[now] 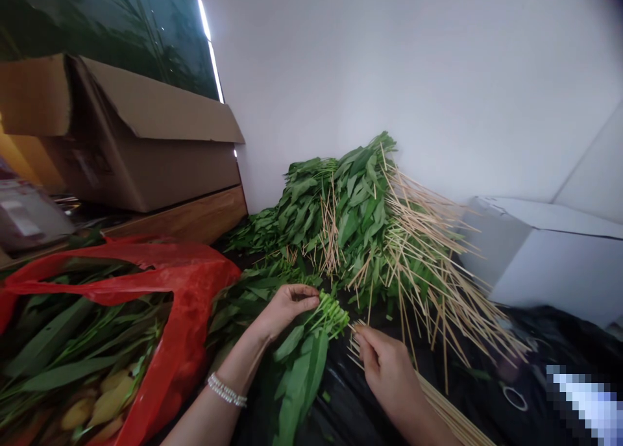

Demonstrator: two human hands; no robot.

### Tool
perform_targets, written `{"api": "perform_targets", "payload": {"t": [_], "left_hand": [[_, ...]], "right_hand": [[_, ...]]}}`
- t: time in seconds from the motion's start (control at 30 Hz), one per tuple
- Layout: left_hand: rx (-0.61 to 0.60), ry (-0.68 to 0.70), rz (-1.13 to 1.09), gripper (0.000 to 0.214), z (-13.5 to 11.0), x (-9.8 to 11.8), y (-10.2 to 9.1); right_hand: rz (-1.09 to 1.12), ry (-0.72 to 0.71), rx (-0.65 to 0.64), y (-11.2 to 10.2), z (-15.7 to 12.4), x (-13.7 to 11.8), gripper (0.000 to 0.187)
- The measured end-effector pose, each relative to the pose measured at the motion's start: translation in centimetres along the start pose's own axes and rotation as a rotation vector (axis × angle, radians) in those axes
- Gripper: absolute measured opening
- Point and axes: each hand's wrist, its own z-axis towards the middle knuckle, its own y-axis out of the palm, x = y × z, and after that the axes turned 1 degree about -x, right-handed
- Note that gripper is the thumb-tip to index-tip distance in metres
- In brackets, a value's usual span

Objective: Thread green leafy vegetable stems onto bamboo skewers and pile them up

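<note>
My left hand [291, 307] pinches a row of leafy green stems [331, 316] at their cut ends, and their long leaves [306, 368] hang down toward me. Just right of the stems, my right hand [384, 358] is closed around thin wooden skewers [354, 332], whose tips point at the stem ends. Whether the tips touch the stems I cannot tell. More loose skewers [445, 410] lie under and behind my right wrist. Ahead, a large heap of skewered greens [360, 199] leans against the wall, with many skewer ends [438, 251] sticking out to the right.
At left stands a red plastic bag [187, 303] holding more greens and some yellowish roots. An open cardboard box [180, 167] sits on a wooden surface behind it. On the right is a white box [555, 258]. Black plastic sheeting [350, 394] covers the work surface.
</note>
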Motion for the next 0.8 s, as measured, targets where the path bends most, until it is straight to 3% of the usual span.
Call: {"api": "perform_targets", "payload": {"t": [0.1,0.27,0.43,0.6,0.8], "left_hand": [[-0.022,0.066,0.075,0.044,-0.2,0.3,0.4],[-0.159,0.156,0.148,0.056,-0.6,1.0,0.9],[0.044,0.187,0.118,0.053,-0.4,1.2,0.1],[0.067,0.121,0.170,0.079,-0.4,0.9,-0.7],[0.089,0.263,0.351,0.072,-0.6,0.8,-1.1]], "right_hand": [[0.009,-0.019,0.013,0.1,0.1,-0.1,0.029],[-0.032,-0.041,0.012,-0.1,0.2,-0.3,0.028],[-0.100,-0.034,0.034,-1.3,0.7,0.2,0.025],[-0.097,-0.029,0.276,-2.6,1.3,1.0,0.028],[-0.112,-0.041,0.370,-3.0,1.6,1.4,0.028]]}}
